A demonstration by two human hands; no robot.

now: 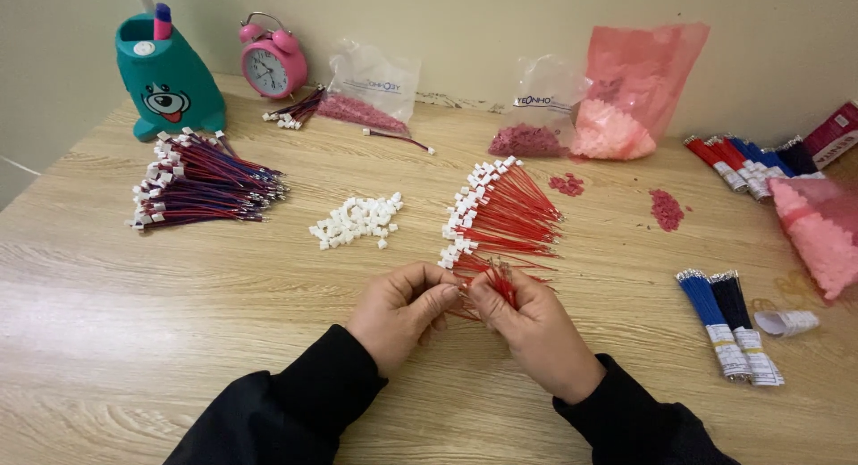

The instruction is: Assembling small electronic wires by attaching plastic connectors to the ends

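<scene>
Red wires (490, 282) sit pinched between my two hands near the front edge of the wooden table (179, 304). My left hand (398, 311) closes its fingertips on something small where the hands meet, too tiny for me to make out. My right hand (527, 322) grips a small bunch of the red wires.

Just beyond my hands, a fan of red wires with white plugs (496, 210) lies in a neat row; I judge these to be finished pieces. A loose heap of white plugs (357, 220) lies to the left of the fan, so I judge plenty of work is left. Farther left is a big pile of red and blue wires with plugs (201, 181).

On the right lie bundles of blue and dark wires (728, 318), with more bundles (746, 161) farther back. Along the pale wall stand a teal pen holder (168, 76), a pink alarm clock (273, 61), clear bags (371, 90) and a pink bag (630, 94) of small parts.
</scene>
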